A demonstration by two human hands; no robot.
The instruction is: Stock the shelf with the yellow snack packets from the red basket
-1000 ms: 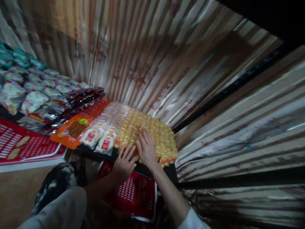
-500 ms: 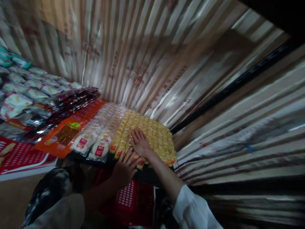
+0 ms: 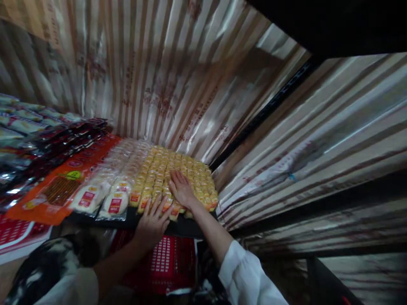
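Note:
My left hand (image 3: 151,222) rests with fingers spread on the front edge of the yellow snack packets (image 3: 190,173), at the rim of the dark shelf (image 3: 187,228). My right hand (image 3: 180,189) lies flat, fingers stretched out, on top of the same packets a little further back. The yellow packets stand in several tight rows. Neither hand grips anything.
White packets with red labels (image 3: 111,199) lie left of the yellow ones, then orange packs (image 3: 60,190) and dark red packs (image 3: 60,144). A red basket (image 3: 171,258) sits below the shelf. Corrugated metal sheeting (image 3: 190,84) walls the back and right.
The view has swung right and down. My left hand slid up onto the front row of yellow packets; my right hand stays flat on them.

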